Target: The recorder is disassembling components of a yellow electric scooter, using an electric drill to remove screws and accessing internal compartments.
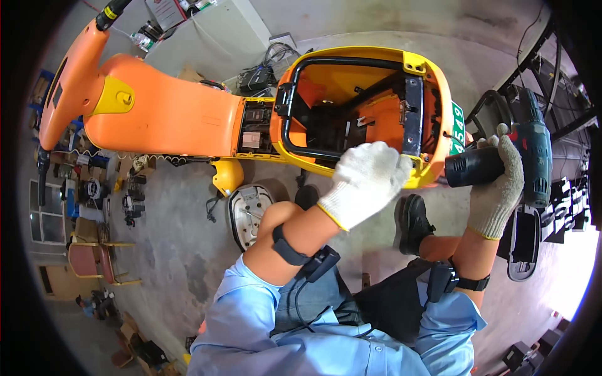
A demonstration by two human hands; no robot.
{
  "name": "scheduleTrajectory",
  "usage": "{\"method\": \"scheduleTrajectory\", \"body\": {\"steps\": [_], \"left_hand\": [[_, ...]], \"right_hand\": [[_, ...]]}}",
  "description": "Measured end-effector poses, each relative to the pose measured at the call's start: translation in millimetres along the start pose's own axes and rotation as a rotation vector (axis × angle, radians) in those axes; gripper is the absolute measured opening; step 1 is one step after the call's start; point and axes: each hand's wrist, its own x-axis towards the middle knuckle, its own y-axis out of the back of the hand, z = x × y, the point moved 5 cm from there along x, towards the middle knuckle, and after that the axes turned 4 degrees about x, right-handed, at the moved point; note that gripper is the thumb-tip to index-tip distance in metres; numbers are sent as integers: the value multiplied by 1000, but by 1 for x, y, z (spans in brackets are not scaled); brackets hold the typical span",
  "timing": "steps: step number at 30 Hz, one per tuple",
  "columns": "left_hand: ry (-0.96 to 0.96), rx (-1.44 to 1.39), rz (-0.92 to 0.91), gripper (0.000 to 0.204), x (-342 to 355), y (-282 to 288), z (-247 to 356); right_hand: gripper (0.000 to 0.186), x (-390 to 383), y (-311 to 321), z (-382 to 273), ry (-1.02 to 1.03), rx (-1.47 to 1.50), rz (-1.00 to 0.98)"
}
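An orange and yellow electric scooter (169,113) stands in front of me, its handlebar end to the left. Its rear compartment is uncovered, showing a black tube frame (342,61) and a dark metal bracket (412,116). My left hand (369,185), in a white knit glove, is over the compartment's near edge beside the bracket. Its fingers are curled, and whatever they hold is hidden. To the right of the scooter's tail, my gloved right hand (500,188) grips a dark cordless drill (536,156) by the handle. The drill's black battery end (470,167) points toward the green number plate (458,128).
A detached seat-like part (249,216) lies underside up on the floor near my leg. A yellow panel (227,177) hangs below the scooter. Black racks (552,69) stand at right, a chair (100,260) at left, and a pale cabinet (213,47) behind.
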Motion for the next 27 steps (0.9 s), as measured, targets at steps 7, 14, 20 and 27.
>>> {"method": "scheduleTrajectory", "body": {"steps": [7,14,20,27], "left_hand": [[18,30,-49,50,3,10,-3],[41,13,12,44,-2,-8,0],[-42,-56,53,39,-7,-8,-4],[-114,-32,186,32,-18,-10,-5]], "right_hand": [[50,-1,2,3,-72,-7,-61],[52,-8,1,3,56,-128,-166],[62,-12,-6,0,125,-139,-194],[55,-26,-11,-2,203,-189,-197]]}}
